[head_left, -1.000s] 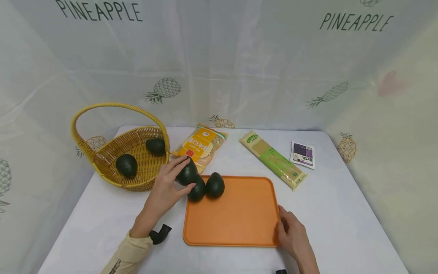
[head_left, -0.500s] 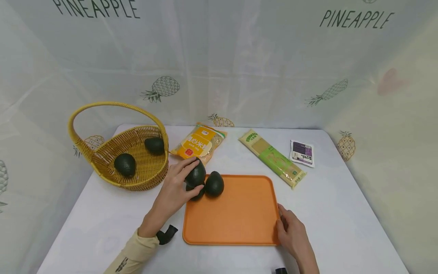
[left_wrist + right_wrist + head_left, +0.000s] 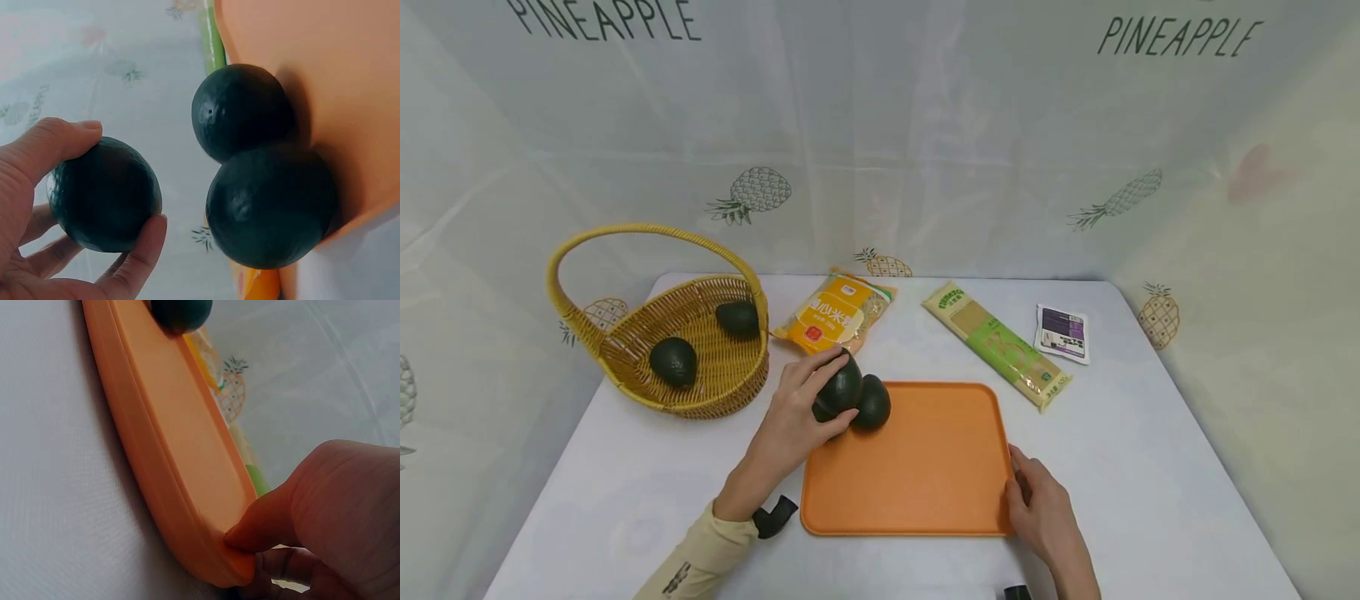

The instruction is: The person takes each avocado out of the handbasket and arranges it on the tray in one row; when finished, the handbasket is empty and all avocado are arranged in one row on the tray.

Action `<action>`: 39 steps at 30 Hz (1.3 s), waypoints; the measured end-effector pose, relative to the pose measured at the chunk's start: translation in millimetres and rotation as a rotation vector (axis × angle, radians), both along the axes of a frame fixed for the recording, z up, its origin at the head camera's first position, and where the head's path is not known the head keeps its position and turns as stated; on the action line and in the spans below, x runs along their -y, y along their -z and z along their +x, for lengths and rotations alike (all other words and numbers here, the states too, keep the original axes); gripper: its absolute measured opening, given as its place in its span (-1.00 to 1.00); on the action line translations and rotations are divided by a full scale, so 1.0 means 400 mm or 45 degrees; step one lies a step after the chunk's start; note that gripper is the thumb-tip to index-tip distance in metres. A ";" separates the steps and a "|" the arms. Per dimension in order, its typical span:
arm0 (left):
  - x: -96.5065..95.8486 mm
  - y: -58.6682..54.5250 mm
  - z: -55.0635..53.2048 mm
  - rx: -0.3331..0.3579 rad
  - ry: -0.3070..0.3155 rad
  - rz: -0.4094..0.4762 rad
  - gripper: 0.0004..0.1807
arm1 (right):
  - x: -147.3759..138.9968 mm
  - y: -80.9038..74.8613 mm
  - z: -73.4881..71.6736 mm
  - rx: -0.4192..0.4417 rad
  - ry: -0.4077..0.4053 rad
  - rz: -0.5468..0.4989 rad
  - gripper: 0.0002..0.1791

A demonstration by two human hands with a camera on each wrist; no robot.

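Well, the left hand (image 3: 796,418) holds an avocado (image 3: 844,385) between thumb and fingers, raised over the near-left part of 2 tray avocados (image 3: 272,209), which touch each other but sit apart from it. The right hand (image 3: 1047,510) pinches the orange tray (image 3: 917,475) by its edge. Left of the left hand stands a basket (image 3: 718,377) with 2 more inside; beyond its fingertips lies a yellow bag (image 3: 833,317). Beyond the right hand are a long packet (image 3: 997,346) and a small pouch (image 3: 1063,333).

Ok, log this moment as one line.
left hand: holds avocado | right hand: grips orange tray at right edge | on tray: avocado pair | in yellow basket: two more avocados
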State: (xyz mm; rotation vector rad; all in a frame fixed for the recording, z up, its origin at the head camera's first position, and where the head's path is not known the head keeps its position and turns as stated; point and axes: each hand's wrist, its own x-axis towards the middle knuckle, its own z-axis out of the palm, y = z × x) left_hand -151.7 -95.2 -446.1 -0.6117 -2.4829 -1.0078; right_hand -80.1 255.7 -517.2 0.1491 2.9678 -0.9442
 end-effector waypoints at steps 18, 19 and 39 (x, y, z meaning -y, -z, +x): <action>-0.047 0.008 -0.006 0.042 0.092 0.007 -0.21 | 0.003 -0.010 -0.001 0.064 0.033 -0.015 -0.40; -0.050 0.007 -0.006 0.040 0.096 0.003 -0.21 | 0.002 -0.009 -0.001 0.061 0.031 -0.016 -0.40; -0.101 0.011 -0.001 0.062 0.151 -0.099 -0.24 | 0.003 -0.002 0.003 0.004 0.026 -0.025 -0.41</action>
